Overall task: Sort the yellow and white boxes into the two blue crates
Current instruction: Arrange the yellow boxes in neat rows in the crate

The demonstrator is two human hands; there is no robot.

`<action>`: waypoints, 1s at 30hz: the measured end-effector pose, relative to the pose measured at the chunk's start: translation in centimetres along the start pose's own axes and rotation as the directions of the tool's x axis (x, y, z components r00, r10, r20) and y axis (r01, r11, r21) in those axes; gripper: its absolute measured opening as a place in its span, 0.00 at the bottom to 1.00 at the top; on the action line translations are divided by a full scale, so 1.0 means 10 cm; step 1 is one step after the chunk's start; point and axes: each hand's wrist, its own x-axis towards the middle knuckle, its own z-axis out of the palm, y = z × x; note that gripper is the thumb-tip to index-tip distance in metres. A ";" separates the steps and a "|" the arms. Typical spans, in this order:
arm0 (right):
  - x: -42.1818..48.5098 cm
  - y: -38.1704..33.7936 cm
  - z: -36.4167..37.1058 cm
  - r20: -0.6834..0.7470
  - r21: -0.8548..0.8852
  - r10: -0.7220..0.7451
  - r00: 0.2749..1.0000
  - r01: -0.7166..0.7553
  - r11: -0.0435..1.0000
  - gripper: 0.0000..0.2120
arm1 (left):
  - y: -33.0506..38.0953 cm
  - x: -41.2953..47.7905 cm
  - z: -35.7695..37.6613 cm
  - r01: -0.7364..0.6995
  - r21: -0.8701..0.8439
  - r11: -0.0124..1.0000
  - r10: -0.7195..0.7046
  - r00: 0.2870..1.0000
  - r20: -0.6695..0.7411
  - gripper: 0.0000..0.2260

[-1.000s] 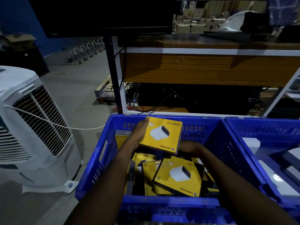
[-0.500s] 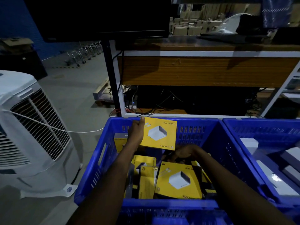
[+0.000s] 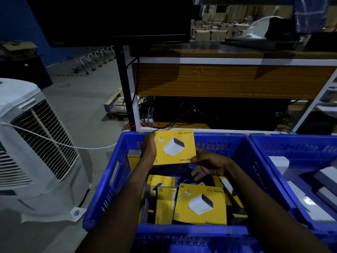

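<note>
Yellow box over left crate's far wall.
Left hand clasps its left edge; right hand, fingers loosely straight, touches its near right corner. Open gap below to loose yellow boxes; white boxes in right crate.

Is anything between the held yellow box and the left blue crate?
Nothing blocks it. The left hand holds the yellow box over the left crate; only the right hand sits at its near corner.

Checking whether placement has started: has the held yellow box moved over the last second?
Yes. The yellow box in the left hand has risen slightly toward the far rim of the left crate. Its top edge now overlaps that rim.
</note>
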 end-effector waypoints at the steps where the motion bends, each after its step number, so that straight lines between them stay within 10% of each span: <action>1: 0.00 0.00 -0.02 -0.022 0.001 -0.004 1.000 0.004 1.000 0.26 | 0.00 0.02 -0.01 0.050 -0.109 0.993 -0.044 0.997 0.060 0.17; 4: -0.03 0.02 -0.06 -0.096 0.056 -0.055 0.994 0.060 0.997 0.30 | 0.03 -0.08 -0.06 0.258 -0.270 0.928 -0.168 0.933 0.317 0.29; 11: -0.10 -0.03 -0.09 -0.305 0.093 -0.115 0.945 0.150 0.984 0.30 | 0.02 -0.18 -0.16 0.469 -0.006 0.883 -0.387 0.737 0.554 0.19; 20: -0.13 -0.02 -0.11 -0.243 0.097 -0.163 0.956 0.191 0.977 0.34 | -0.01 -0.14 -0.14 0.268 0.052 0.962 -0.256 0.818 0.515 0.21; 24: -0.11 0.03 -0.18 -0.180 0.204 -0.235 0.955 0.270 0.941 0.27 | -0.07 -0.11 -0.18 0.374 0.180 0.910 -0.404 0.693 0.597 0.19; 27: -0.05 0.06 -0.13 -0.331 -0.024 -0.212 0.920 0.216 0.976 0.34 | -0.09 -0.16 -0.14 0.332 0.370 0.868 -0.497 0.557 0.666 0.28; 30: 0.00 0.13 -0.14 -0.511 -0.176 -0.215 0.833 0.144 0.974 0.38 | -0.08 -0.18 -0.08 0.245 0.422 0.873 -0.467 0.671 0.576 0.27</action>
